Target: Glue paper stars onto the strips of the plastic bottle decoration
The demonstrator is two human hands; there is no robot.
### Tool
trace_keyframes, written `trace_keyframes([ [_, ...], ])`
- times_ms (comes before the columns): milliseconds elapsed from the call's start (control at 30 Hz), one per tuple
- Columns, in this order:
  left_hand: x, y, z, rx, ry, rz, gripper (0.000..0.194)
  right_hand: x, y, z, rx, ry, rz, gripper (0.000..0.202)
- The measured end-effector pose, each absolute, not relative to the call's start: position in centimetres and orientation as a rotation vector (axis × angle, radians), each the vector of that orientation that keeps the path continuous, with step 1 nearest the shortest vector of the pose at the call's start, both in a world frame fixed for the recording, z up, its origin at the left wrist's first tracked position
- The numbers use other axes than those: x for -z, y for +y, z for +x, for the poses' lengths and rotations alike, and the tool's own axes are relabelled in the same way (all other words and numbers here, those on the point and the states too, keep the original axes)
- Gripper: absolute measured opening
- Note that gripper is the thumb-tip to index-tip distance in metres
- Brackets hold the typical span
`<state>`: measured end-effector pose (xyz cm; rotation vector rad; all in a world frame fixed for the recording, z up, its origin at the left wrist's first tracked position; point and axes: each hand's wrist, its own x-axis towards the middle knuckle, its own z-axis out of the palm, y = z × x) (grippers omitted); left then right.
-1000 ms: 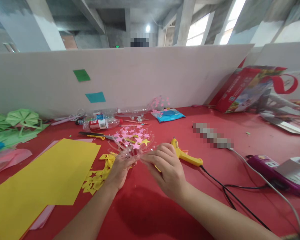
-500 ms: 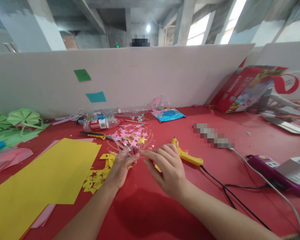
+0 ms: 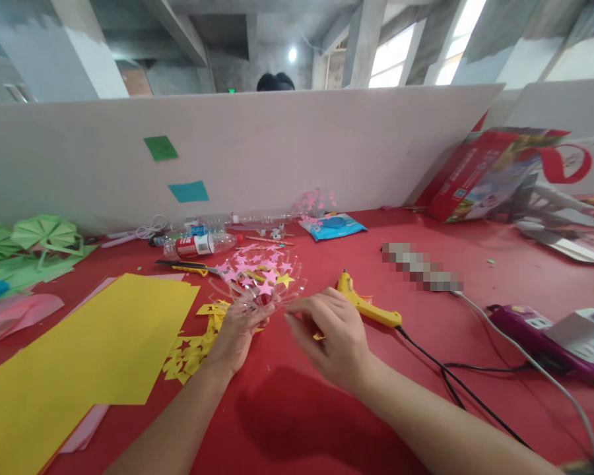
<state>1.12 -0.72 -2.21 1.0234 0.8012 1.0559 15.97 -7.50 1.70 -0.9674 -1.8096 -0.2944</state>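
Observation:
My left hand (image 3: 245, 330) is closed round the base of a cut clear plastic bottle (image 3: 263, 301), whose strips fan outward like petals. Pink paper stars (image 3: 270, 276) and a yellow star (image 3: 285, 280) show on the strips. Just right of it, apart from the bottle, hovers my right hand (image 3: 331, 330), its fingers loosely bent and slightly apart, with nothing seen in them. A small yellow scrap (image 3: 319, 336) shows beneath that hand. Beyond it lies a yellow glue gun (image 3: 371, 309) on the red table.
Yellow sheets (image 3: 94, 343) and star-punched yellow scraps (image 3: 191, 353) lie left. Behind are a craft knife (image 3: 191, 266), a labelled bottle (image 3: 198, 245) and a blue packet (image 3: 334, 227). A purple power strip (image 3: 525, 330) and cords are right. A white partition (image 3: 277, 152) borders the back.
My right hand's fingertips have drawn back a little from the bottle. The bottle has tilted slightly in my left hand, so its stars face me more.

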Motion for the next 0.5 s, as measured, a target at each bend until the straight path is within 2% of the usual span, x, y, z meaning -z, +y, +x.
trace_keyframes([
  [500,2.79,-0.41,0.97,-1.192,0.839,0.973,0.031,-1.00,-7.42,15.69,0.293,-1.848,-1.023,0.009],
])
